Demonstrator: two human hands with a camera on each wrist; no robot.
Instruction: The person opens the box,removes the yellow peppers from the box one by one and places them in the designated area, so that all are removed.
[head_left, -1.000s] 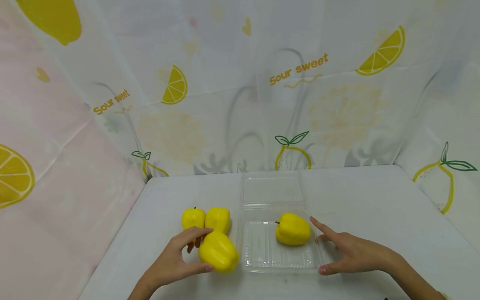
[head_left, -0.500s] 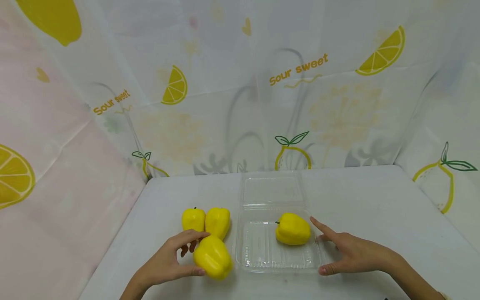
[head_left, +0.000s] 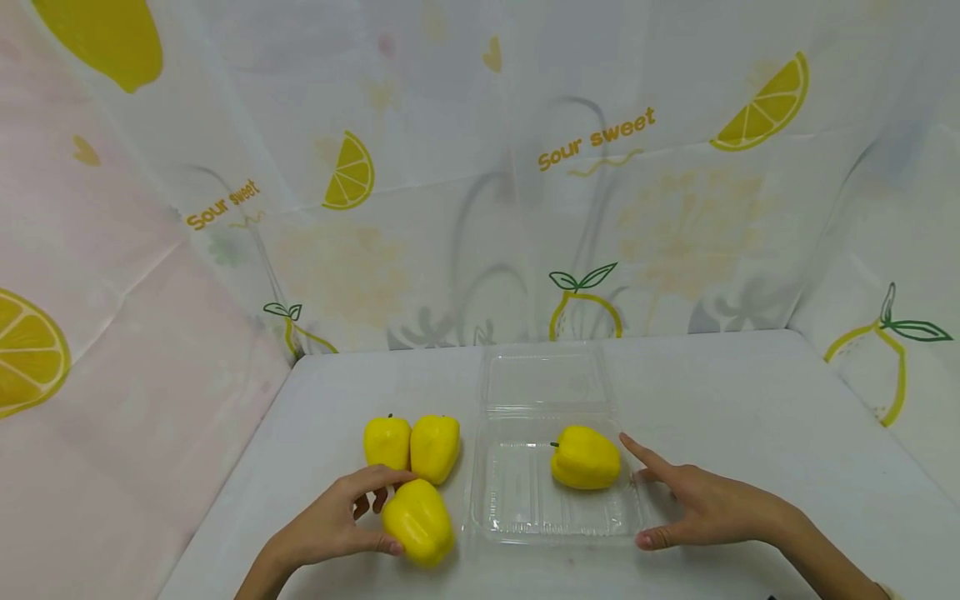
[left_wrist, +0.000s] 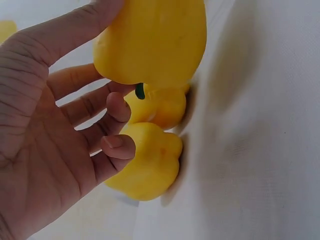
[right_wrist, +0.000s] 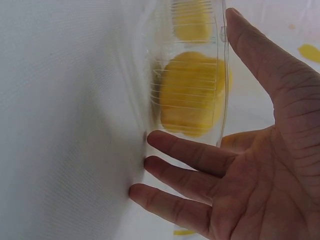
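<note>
Between thumb and fingers, my left hand [head_left: 336, 517] pinches a yellow bell pepper [head_left: 420, 523] in front of two others. In the left wrist view the held bell pepper [left_wrist: 155, 40], its green stem towards the palm side, appears slightly off the table, its shadow apart from it. An opened clear plastic clamshell box [head_left: 517, 532] lies to the right, one yellow bell pepper [head_left: 586, 457] on its side in the base. My right hand [head_left: 705, 504] rests at the box's right side, fingers spread. In the right wrist view its thumb [right_wrist: 250, 40] touches the rim.
Two yellow bell peppers, a left one [head_left: 387, 442] and a right one [head_left: 435, 448], stand side by side left of the box. The lid [head_left: 545, 377] lies folded back towards the rear. A lemon-printed cloth [head_left: 450, 208] hangs behind the white table [head_left: 712, 400].
My left hand has moved a little left and towards me with the bell pepper, away from the box. The right hand and the other peppers have stayed put.
</note>
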